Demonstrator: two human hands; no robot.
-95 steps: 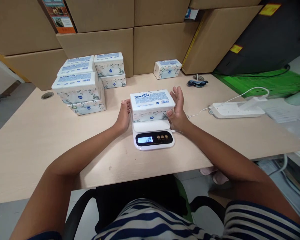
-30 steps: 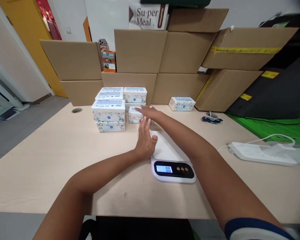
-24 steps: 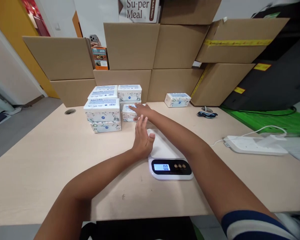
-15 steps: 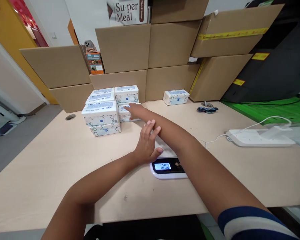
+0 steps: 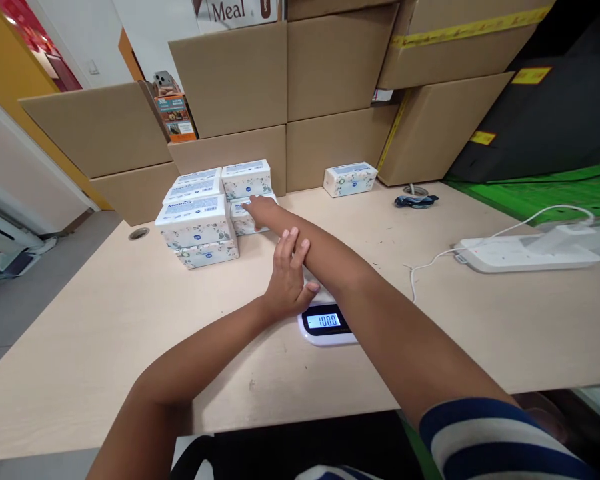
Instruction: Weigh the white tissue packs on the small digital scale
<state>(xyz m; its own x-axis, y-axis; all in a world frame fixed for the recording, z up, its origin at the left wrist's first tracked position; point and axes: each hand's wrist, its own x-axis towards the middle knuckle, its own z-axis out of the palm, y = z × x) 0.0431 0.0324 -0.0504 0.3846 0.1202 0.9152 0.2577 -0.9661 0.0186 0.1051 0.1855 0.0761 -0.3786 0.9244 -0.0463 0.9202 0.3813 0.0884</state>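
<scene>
Standing behind the wide table (image 5: 100, 313), brown cardboard boxes (image 5: 230, 80) wall off its far edge. Next in size is the pile of wrapped packs (image 5: 197, 230), stacked in two layers at the back left. The white scale (image 5: 327, 341) sits near the front, its plate mostly hidden by the right forearm and left hand. A white power strip (image 5: 527, 259) lies well to the right, and a single pack (image 5: 350, 180) stands apart against the boxes.

The change is in the pack at the pile's front right (image 5: 239, 220): a few seconds ago a pack was on the scale, and now this one stands at the pile's front, close against its neighbours. That move looks nearly complete, since only the right hand (image 5: 261, 211) remains on it. That hand lies over the pack's right part, fingers reaching across its top; whether it is pinching or only pressing, I cannot tell. The left hand (image 5: 285, 283) is spread, thumb apart, holding nothing visible, beside the scale and overlapping the right forearm.

Smallest is the lit display (image 5: 324, 321), which has gone from 0.0 to what looks like 100.0, perhaps with a minus; that figure should not be taken as this pack's.
</scene>
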